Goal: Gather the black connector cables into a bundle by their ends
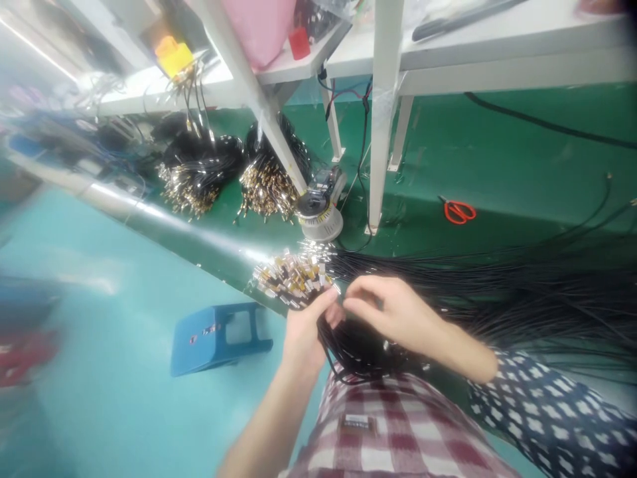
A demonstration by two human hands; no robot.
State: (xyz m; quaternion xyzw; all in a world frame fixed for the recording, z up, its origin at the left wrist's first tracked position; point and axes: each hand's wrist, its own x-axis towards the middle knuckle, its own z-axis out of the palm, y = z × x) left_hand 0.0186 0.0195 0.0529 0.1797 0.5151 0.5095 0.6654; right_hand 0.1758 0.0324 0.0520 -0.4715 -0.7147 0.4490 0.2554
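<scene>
My left hand (307,328) is closed around a bundle of black cables (348,352) just below their ends. Many metal-tipped connectors (291,275) with white and yellowish parts fan out above the fist. Close beside it, my right hand (398,309) has its fingers curled, thumb and index tips near each other by the bundle; whatever sits between them is too small to make out. The gripped cables loop down over a red-and-white checked apron (388,431). More long black cables (522,292) lie spread to the right, under and beyond my right forearm.
Red-handled scissors (460,212) lie on the green surface. Beyond the connectors stands a round grey device (321,216) near white shelf legs (383,133). Two more cable bundles (269,186) rest to the left. A blue stool (213,338) is on the floor.
</scene>
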